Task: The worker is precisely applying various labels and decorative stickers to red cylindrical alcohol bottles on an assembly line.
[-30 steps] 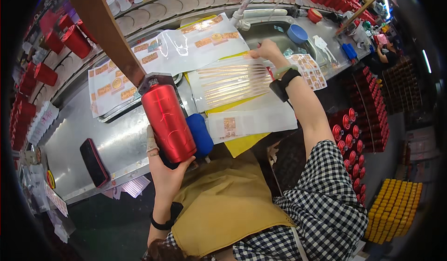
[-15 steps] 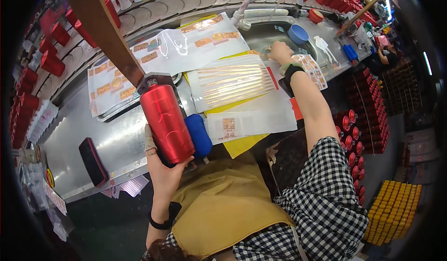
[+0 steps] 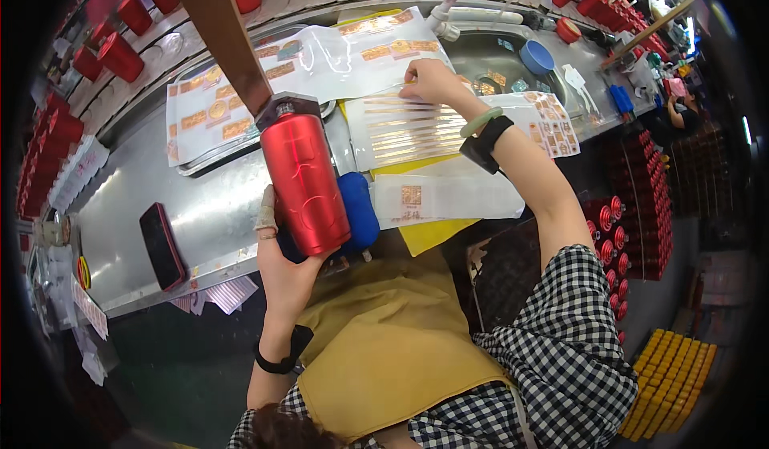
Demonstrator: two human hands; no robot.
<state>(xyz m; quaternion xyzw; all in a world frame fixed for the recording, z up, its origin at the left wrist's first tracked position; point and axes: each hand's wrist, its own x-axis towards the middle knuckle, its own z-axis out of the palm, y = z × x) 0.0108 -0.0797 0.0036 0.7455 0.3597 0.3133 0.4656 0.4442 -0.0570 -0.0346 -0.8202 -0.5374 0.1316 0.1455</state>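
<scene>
My left hand (image 3: 282, 269) grips the base end of a shiny red metal bottle (image 3: 308, 189), its thumb and fingers around the lower body. The bottle's neck end meets a dark bracket (image 3: 286, 106) at the end of a wooden bar (image 3: 228, 44). A blue pad (image 3: 358, 209) lies against the bottle's right side. My right hand (image 3: 436, 84) is closed in a pinch over the upper edge of a sheet of gold strips (image 3: 416, 132); whatever its fingertips hold is too small to make out. Above it lies a clear sheet of gold decals (image 3: 384, 48).
A sink (image 3: 481, 52) with loose gold pieces and a blue bowl (image 3: 537, 56) is at the back right, below a curved white tap (image 3: 444, 24). A phone (image 3: 163, 245) lies on the metal counter (image 3: 216, 233). Red cups (image 3: 122, 56) line the conveyor (image 3: 320, 0) behind.
My right hand has moved left from the sink to the upper edge of the gold-strip sheet. My left hand keeps its grip on the bottle. The whole view has shifted slightly.
</scene>
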